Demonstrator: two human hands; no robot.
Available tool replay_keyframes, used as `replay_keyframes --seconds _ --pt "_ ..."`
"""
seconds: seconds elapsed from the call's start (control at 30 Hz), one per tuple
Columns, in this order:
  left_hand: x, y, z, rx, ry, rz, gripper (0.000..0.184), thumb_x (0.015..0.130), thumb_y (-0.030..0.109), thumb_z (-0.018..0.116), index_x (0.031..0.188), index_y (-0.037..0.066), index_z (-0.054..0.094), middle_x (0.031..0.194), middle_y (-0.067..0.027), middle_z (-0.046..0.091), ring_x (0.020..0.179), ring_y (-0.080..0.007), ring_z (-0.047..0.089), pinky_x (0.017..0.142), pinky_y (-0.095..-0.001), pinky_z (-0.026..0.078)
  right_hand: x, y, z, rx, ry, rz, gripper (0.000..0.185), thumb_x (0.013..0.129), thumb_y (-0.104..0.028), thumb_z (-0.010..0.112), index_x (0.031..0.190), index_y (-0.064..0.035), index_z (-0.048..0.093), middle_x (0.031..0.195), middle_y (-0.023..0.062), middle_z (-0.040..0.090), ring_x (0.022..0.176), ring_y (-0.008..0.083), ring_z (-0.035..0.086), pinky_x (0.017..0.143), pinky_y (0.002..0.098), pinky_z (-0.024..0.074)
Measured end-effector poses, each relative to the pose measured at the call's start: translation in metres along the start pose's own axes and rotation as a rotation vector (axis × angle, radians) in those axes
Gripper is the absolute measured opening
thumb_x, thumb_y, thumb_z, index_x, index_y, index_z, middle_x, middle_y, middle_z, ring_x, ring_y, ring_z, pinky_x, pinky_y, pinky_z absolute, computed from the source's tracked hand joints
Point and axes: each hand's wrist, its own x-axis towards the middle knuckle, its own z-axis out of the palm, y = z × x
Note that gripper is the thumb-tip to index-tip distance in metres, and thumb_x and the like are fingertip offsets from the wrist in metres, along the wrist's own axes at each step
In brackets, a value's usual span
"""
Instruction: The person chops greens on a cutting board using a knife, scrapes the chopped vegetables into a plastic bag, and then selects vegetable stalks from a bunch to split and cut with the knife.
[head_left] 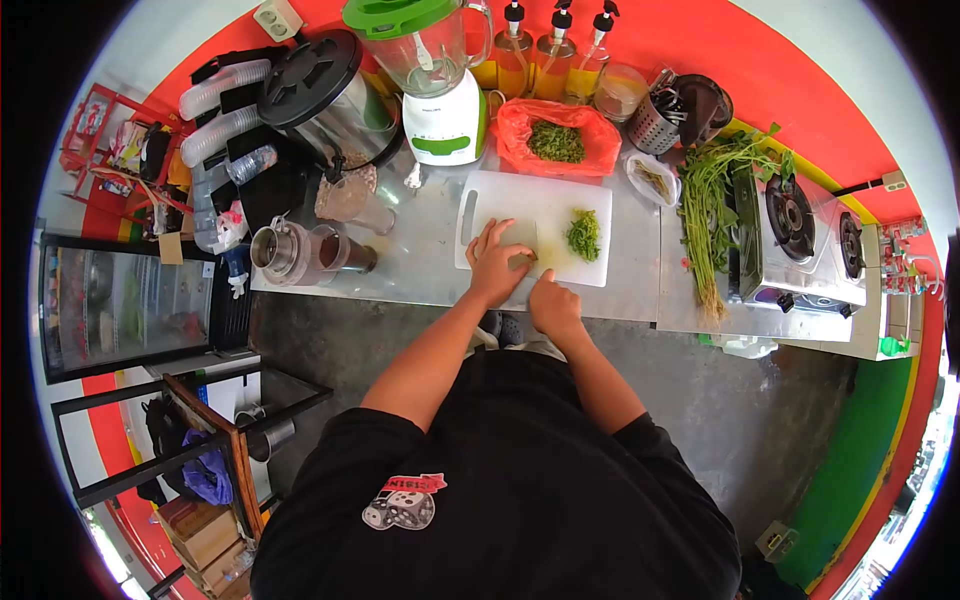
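A white cutting board (480,195) lies near the front edge of the metal counter. A small heap of chopped greens (583,234) sits on its right half. My left hand (494,265) is over the board's lower left part, fingers bent and resting at a wide greyish blade, apparently a knife (522,232). My right hand (556,304) is closed at the board's front edge, thumb side toward the blade; the handle is hidden inside the fist. A damp, yellowish-green smear shows between the blade and the heap.
Behind the board stand a red plastic bag (508,140) of chopped greens and a blender (440,120). Long-stemmed greens (708,220) lie right, beside a gas stove (800,235). Left are a lidded metal container (335,100), a clear pitcher (355,205) and a jar (342,250).
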Motion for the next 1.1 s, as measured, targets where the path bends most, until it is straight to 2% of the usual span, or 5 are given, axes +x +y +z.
replay_keyframes --seconds 0.17,0.6,0.7,0.87,1.1 --pt "-0.001 0.000 -0.001 -0.011 0.017 0.022 0.011 0.079 0.024 0.078 0.088 0.027 0.074 0.154 -0.0005 0.038 0.151 -0.0295 0.021 0.119 -0.0508 0.011 0.004 -0.003 -0.013 0.047 -0.054 0.014 0.036 0.089 -0.012 0.059 0.117 0.0049 0.044 0.101 0.0280 0.072 0.099 0.0412 0.072 0.088 0.0483 0.0562" --pt "-0.002 -0.004 0.000 0.022 0.022 0.062 0.013 0.082 0.029 0.076 0.095 0.027 0.073 0.155 -0.0019 0.036 0.152 -0.0312 0.018 0.118 -0.0531 0.010 0.006 -0.003 -0.005 0.059 0.012 0.017 0.037 0.090 -0.013 0.058 0.119 0.0044 0.044 0.102 0.0267 0.072 0.095 0.0399 0.073 0.083 0.0465 0.0579" --pt "-0.004 -0.004 0.000 0.033 -0.003 0.044 0.014 0.083 0.029 0.075 0.097 0.027 0.073 0.156 -0.0023 0.034 0.152 -0.0315 0.017 0.118 -0.0535 0.010 0.001 -0.007 -0.002 0.046 -0.044 0.042 0.037 0.090 -0.013 0.058 0.119 0.0043 0.043 0.102 0.0265 0.072 0.097 0.0398 0.072 0.084 0.0468 0.0573" --pt "-0.004 -0.001 -0.003 0.033 -0.014 0.046 0.015 0.084 0.029 0.074 0.099 0.027 0.073 0.157 -0.0027 0.033 0.152 -0.0315 0.017 0.119 -0.0530 0.009 0.008 -0.007 -0.004 0.100 0.003 0.006 0.035 0.092 -0.014 0.056 0.119 0.0043 0.043 0.104 0.0280 0.071 0.101 0.0416 0.071 0.088 0.0493 0.0553" --pt "-0.003 -0.003 0.000 0.043 -0.018 0.044 0.015 0.085 0.029 0.074 0.099 0.027 0.074 0.157 -0.0032 0.033 0.152 -0.0320 0.017 0.119 -0.0531 0.010 -0.002 -0.008 0.000 0.120 -0.032 0.046 0.034 0.092 -0.013 0.055 0.119 0.0041 0.044 0.105 0.0294 0.070 0.101 0.0429 0.070 0.088 0.0502 0.0552"
